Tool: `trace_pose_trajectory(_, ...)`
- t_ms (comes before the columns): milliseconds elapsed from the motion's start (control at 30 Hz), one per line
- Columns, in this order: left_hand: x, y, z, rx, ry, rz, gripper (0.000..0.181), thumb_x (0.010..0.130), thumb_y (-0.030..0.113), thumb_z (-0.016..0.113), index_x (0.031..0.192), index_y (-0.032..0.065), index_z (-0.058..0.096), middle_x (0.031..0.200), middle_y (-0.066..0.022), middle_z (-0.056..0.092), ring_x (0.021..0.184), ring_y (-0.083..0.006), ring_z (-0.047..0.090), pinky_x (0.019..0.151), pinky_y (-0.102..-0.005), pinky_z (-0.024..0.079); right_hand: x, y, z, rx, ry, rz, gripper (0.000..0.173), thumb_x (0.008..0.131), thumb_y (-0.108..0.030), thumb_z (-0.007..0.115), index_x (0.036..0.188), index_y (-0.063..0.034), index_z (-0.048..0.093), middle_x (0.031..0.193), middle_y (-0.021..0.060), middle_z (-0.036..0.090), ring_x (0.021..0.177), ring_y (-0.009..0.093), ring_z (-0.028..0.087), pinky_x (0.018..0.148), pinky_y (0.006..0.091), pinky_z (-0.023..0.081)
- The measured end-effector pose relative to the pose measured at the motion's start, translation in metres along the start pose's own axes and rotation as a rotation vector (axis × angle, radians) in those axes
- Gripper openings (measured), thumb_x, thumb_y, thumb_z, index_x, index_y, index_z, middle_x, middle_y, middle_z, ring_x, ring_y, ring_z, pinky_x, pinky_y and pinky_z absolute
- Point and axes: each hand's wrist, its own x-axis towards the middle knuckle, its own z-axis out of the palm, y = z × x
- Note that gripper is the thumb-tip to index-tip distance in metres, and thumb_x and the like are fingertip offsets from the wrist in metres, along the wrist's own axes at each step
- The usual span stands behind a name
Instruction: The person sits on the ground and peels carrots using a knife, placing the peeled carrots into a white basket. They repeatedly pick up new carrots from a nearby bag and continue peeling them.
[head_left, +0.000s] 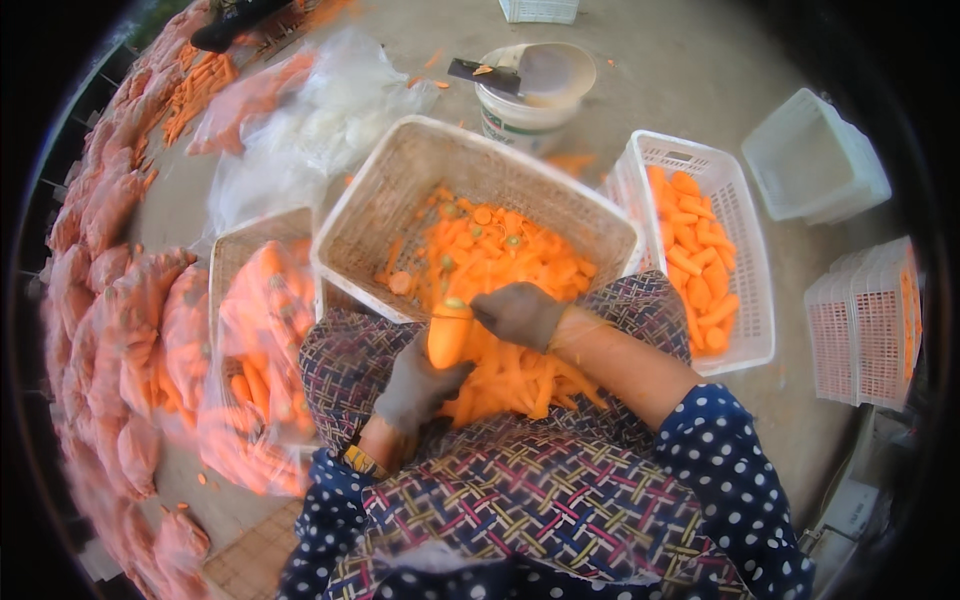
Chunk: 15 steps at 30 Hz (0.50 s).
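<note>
My left hand (420, 382), in a grey glove, holds a thick carrot (448, 341) upright above my lap. My right hand (520, 315), gloved as well, is closed right beside the carrot's top; a thin dark edge, perhaps a blade, crosses the carrot just under its green crown. What the right fingers grip is mostly hidden. Under both hands, orange peelings (510, 382) lie heaped on my patterned apron (547, 495). Just beyond, a dirty white plastic crate (480, 161) holds carrot tops, pieces and peelings.
At right stands a white crate of peeled carrots (697, 259), with an empty crate (802, 161) and stacked crates (862, 322) farther out. A lidded bucket (532, 97) bears a dark flat tool (484, 75). Bagged carrots (262, 337) and clear plastic bags (300, 142) lie left.
</note>
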Motion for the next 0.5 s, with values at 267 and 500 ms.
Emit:
trace_pose_trajectory(267, -0.003, 0.014, -0.007, -0.144, -0.183, -0.025, 0.030, 0.080, 0.012, 0.073, 0.103, 0.0016, 0.058, 0.073, -0.0043, 0.061, 0.057, -0.0125, 0.058, 0.049, -0.0273, 0.049, -0.006, -0.020, -0.016, 0.014, -0.101, 0.107, 0.021, 0.092, -0.019, 0.053, 0.101, -0.0093, 0.069, 0.093, 0.0160, 0.070, 0.091, 0.034, 0.068, 0.080, 0.0456, 0.053)
trace_pose_trajectory(500, 0.013, 0.033, -0.002, 0.403, 0.087, 0.053, 0.029, 0.079, 0.011, 0.073, 0.102, 0.0019, 0.058, 0.076, -0.0041, 0.062, 0.060, -0.0118, 0.059, 0.051, -0.0281, 0.050, -0.016, -0.022, -0.019, -0.002, 0.019, 0.157, 0.020, 0.093, -0.021, 0.050, 0.096, -0.0101, 0.066, 0.087, 0.0177, 0.069, 0.087, 0.035, 0.068, 0.078, 0.0473, 0.053)
